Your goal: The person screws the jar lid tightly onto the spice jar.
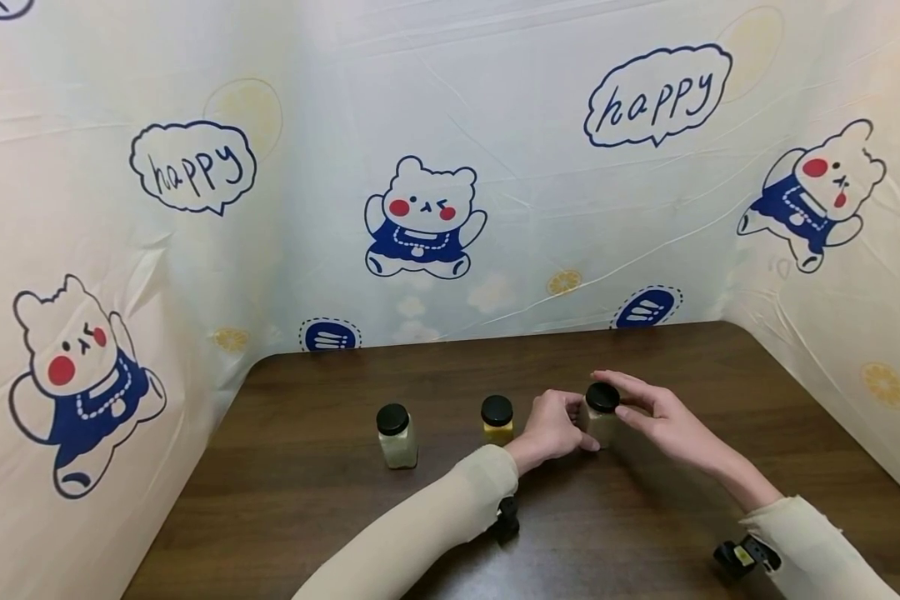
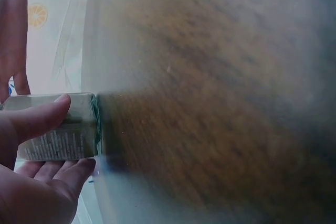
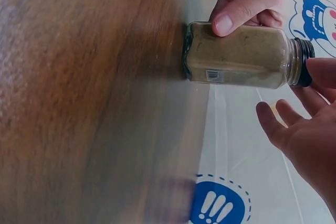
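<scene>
A glass spice jar (image 1: 602, 425) of brownish powder stands upright on the table's right half. Its black screw lid (image 3: 304, 62) is on. My left hand (image 1: 549, 427) grips the jar's body from the left, thumb on the near side and fingers behind it. From the right, my right hand (image 1: 667, 418) holds the lid between thumb and forefinger, its other fingers off the glass. A printed label shows on the jar in the left wrist view, below the left thumb (image 2: 44, 118).
Left of my left hand is a yellow-filled jar (image 1: 497, 418) with a black lid, partly behind the wrist. Farther left stands another black-lidded jar (image 1: 397, 437) with pale greenish contents. The brown wooden table (image 1: 285, 500) meets a printed cloth (image 1: 525, 208) at back and sides.
</scene>
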`<state>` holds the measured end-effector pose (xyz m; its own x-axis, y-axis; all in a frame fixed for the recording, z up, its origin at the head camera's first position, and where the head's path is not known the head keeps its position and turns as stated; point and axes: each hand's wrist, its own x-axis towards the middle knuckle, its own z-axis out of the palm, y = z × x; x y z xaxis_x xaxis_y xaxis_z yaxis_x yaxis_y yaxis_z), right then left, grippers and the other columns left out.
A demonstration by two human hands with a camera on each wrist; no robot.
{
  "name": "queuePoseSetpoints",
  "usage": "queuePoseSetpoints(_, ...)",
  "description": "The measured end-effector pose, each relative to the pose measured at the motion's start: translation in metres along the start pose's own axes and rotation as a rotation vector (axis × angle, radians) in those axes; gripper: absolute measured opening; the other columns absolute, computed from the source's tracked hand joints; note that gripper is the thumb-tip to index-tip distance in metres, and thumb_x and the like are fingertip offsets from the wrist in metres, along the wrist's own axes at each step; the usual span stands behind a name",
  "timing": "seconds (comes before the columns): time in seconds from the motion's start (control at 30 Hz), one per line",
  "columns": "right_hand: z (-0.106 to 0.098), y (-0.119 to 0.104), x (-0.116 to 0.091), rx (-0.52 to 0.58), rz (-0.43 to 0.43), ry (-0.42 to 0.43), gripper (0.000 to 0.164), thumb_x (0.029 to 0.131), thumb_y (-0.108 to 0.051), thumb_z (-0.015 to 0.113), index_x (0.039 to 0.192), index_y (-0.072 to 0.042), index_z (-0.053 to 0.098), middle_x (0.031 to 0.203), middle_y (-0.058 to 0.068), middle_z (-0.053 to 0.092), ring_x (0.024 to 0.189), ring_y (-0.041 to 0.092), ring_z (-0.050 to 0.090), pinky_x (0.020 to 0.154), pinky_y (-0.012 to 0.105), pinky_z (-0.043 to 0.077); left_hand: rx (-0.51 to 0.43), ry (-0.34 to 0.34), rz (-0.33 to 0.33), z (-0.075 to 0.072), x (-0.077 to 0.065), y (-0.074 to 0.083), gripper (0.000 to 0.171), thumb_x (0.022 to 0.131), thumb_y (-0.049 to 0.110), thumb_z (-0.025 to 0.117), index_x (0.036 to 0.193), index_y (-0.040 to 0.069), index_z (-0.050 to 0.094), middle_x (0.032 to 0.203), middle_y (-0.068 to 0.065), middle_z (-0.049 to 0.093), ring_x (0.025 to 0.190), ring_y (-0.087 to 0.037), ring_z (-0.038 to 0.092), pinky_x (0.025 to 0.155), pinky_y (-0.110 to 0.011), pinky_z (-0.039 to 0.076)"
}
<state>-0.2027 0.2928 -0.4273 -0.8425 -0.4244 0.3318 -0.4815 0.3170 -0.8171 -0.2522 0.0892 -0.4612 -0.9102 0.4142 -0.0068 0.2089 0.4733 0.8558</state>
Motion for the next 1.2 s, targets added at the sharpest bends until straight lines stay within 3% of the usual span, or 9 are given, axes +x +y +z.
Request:
queuePoseSetpoints(0.27, 0.001, 0.002, -0.001, -0.037, 0.034, 0.024, 0.045, 0.106, 0.004, 0.055, 0.152, 0.001, 0.053, 0.156, 0.026, 0.046, 0.14, -0.007, 0.039, 0.105, 0.011, 0.041, -0.001, 0.0, -0.002, 0.001, 0.0, 0.0, 0.046, 0.069, 0.006, 0.1, 0.109, 0.016, 0.081, 0.093, 0.011, 0.075, 0.088, -0.002, 0.067, 0.084, -0.024, 0.057)
queuePoseSetpoints(0.43, 0.002, 0.004, -0.001, -0.076, 0.036, 0.047, 0.044, 0.105, 0.002, 0.059, 0.149, 0.001, 0.056, 0.153, 0.028, 0.049, 0.136, -0.009, 0.041, 0.102, 0.011, 0.044, 0.005, 0.003, 0.0, 0.001, 0.0, -0.001, 0.045, 0.069, 0.006, 0.1, 0.108, 0.016, 0.081, 0.092, 0.011, 0.075, 0.088, -0.002, 0.067, 0.083, -0.024, 0.057)
queuePoseSetpoints(0.6, 0.002, 0.002, -0.002, -0.142, 0.023, 0.065, 0.044, 0.104, 0.001, 0.063, 0.148, 0.0, 0.059, 0.149, 0.024, 0.055, 0.13, -0.004, 0.05, 0.094, 0.014, 0.05, -0.005, 0.001, -0.001, 0.001, 0.0, -0.001, 0.044, 0.07, 0.005, 0.1, 0.108, 0.015, 0.081, 0.093, 0.01, 0.075, 0.088, -0.002, 0.067, 0.083, -0.024, 0.057)
queuePoseSetpoints(0.73, 0.003, -0.001, -0.002, -0.223, 0.017, 0.091, 0.044, 0.103, -0.002, 0.067, 0.147, -0.004, 0.061, 0.146, 0.02, 0.059, 0.123, 0.012, 0.06, 0.086, 0.02, 0.055, -0.019, -0.002, -0.008, 0.001, 0.0, -0.001, 0.044, 0.07, 0.004, 0.099, 0.109, 0.015, 0.08, 0.093, 0.01, 0.075, 0.087, -0.002, 0.067, 0.082, -0.024, 0.057)
queuePoseSetpoints(0.87, 0.006, -0.005, -0.001, -0.323, 0.006, 0.131, 0.045, 0.101, -0.004, 0.071, 0.145, -0.006, 0.063, 0.143, 0.016, 0.063, 0.117, 0.026, 0.064, 0.088, 0.025, 0.056, -0.02, 0.003, -0.007, 0.002, 0.0, -0.001, 0.045, 0.07, 0.004, 0.099, 0.11, 0.015, 0.08, 0.093, 0.011, 0.075, 0.087, -0.001, 0.067, 0.082, -0.023, 0.057)
queuePoseSetpoints(1.03, 0.01, -0.009, 0.0, -0.407, -0.002, 0.195, 0.044, 0.096, -0.007, 0.079, 0.139, -0.008, 0.069, 0.126, 0.005, 0.07, 0.108, 0.022, 0.065, 0.088, 0.033, 0.057, -0.015, 0.006, -0.003, 0.001, 0.0, 0.0, 0.046, 0.069, 0.004, 0.1, 0.109, 0.015, 0.081, 0.093, 0.01, 0.075, 0.088, -0.002, 0.068, 0.082, -0.024, 0.057)
queuePoseSetpoints(1.2, 0.012, -0.009, 0.001, -0.407, 0.06, 0.237, 0.043, 0.093, -0.014, 0.084, 0.135, -0.011, 0.073, 0.113, -0.003, 0.07, 0.103, 0.023, 0.066, 0.086, 0.034, 0.056, -0.015, 0.004, 0.005, 0.0, -0.001, 0.0, 0.046, 0.07, 0.004, 0.1, 0.11, 0.015, 0.081, 0.095, 0.01, 0.076, 0.089, -0.003, 0.068, 0.084, -0.024, 0.057)
